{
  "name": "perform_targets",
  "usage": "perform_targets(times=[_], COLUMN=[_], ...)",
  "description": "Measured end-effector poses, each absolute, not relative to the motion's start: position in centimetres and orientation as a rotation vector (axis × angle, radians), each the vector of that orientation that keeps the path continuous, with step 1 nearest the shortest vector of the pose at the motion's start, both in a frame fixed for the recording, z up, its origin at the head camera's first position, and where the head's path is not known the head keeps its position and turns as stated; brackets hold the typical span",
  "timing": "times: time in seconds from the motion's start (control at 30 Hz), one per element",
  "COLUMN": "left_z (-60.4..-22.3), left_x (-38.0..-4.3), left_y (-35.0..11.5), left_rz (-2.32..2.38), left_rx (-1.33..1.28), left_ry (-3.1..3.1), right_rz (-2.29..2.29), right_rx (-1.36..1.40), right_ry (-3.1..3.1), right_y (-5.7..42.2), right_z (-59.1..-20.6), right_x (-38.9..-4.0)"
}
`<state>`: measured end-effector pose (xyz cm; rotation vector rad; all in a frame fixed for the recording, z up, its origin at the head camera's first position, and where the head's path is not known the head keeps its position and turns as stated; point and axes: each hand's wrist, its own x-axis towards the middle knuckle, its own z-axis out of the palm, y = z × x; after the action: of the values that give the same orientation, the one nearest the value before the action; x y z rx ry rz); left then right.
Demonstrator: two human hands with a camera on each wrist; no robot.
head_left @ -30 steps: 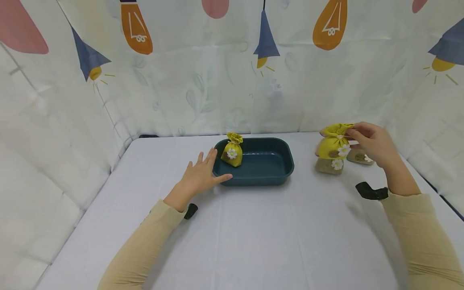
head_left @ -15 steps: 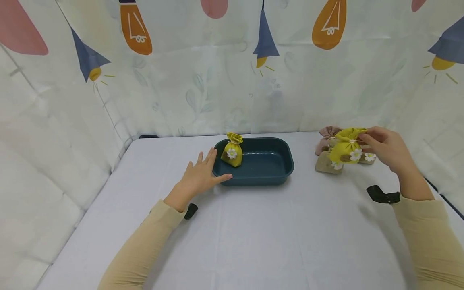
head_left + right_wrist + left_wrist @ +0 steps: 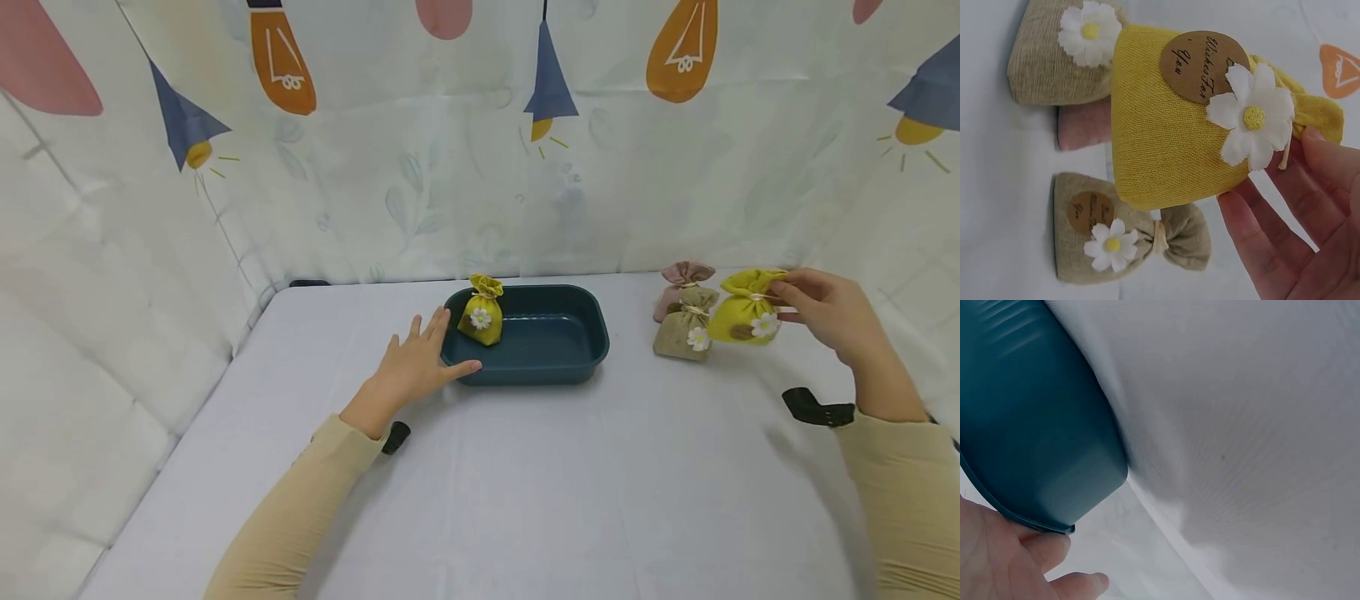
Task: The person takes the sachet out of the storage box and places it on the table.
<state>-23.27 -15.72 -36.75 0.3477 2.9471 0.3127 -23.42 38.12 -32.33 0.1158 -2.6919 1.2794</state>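
Observation:
My right hand pinches a yellow drawstring pouch by its gathered neck, with the pouch lifted off the table. In the right wrist view, this yellow pouch carries a white daisy and a round brown tag. My left hand touches the left side of a dark teal rectangular tray, fingers straight and spread. The left wrist view has the tray's outer wall above the left fingers. Inside the tray, at its left end, stands another yellow pouch.
Left of the held pouch, a beige pouch stands in front of a pink pouch. The right wrist view reveals another beige pouch, hidden in the head view. A patterned curtain hangs behind the white-covered table.
My right hand has moved right with the yellow pouch, uncovering the front beige pouch and the pink one. The left hand and tray have stayed put.

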Motion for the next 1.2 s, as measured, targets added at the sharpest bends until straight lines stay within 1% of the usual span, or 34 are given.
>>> perform_targets(times=[0.8, 1.2], left_z=[-36.5, -36.6], left_x=[-23.1, -23.2], left_y=[-15.7, -15.7], left_rz=[0.318, 0.317], left_rx=[0.35, 0.346], left_ry=[2.953, 2.953], right_rz=[1.311, 1.534], right_rx=[0.106, 0.145], right_ry=[-2.828, -2.805], right_y=[41.9, 43.7], right_z=[-34.2, -35.9], right_x=[-22.9, -23.0])
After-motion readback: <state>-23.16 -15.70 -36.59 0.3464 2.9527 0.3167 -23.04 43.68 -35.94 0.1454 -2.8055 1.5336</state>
